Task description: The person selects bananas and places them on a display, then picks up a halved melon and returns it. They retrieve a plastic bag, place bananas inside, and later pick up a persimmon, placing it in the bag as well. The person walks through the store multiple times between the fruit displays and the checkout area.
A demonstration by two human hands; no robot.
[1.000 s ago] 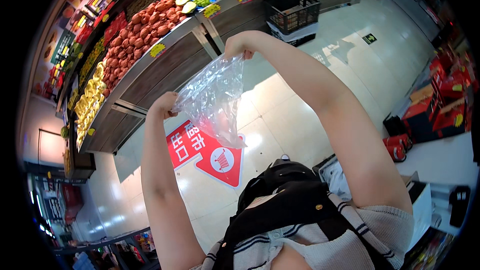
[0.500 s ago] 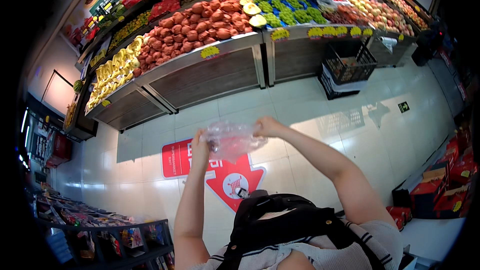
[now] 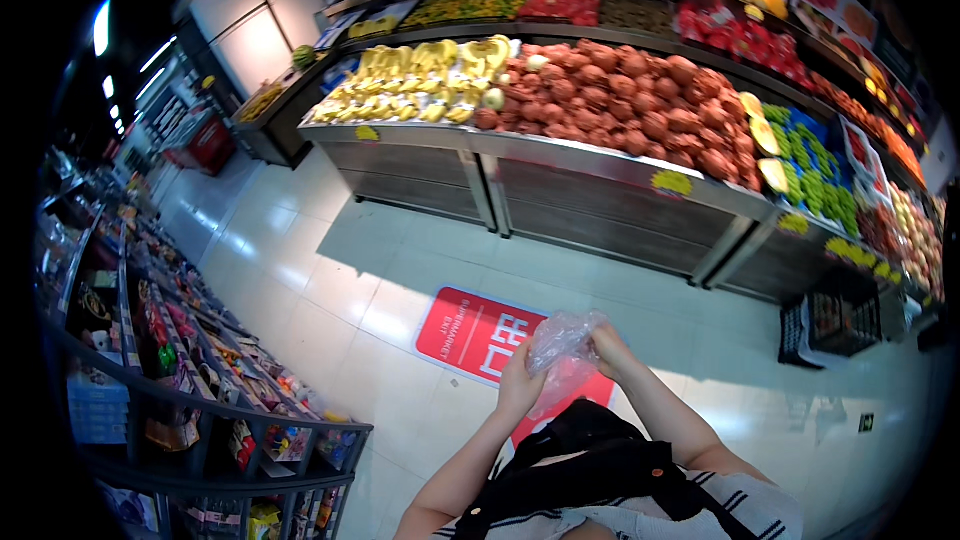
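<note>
A clear, crinkled plastic bag (image 3: pixel 562 342) hangs in front of my body, held up between both hands. My left hand (image 3: pixel 521 378) is closed on its left edge. On the other edge my right hand (image 3: pixel 610 352) grips the plastic with bent fingers. The lower part of the bag droops between my forearms, over a red floor sign (image 3: pixel 465 332). Whether anything is inside the bag cannot be made out.
Ahead stands a long fruit counter with bananas (image 3: pixel 420 80), reddish-brown wrapped round fruit (image 3: pixel 630 100) and green grapes (image 3: pixel 820 170). Black crates (image 3: pixel 845 315) sit on the floor at the right. A curved snack rack (image 3: pixel 215 405) stands close on my left.
The view has swung left, bringing the bananas and snack rack further in. My hands have come closer together, and the bag is more bunched between them.
</note>
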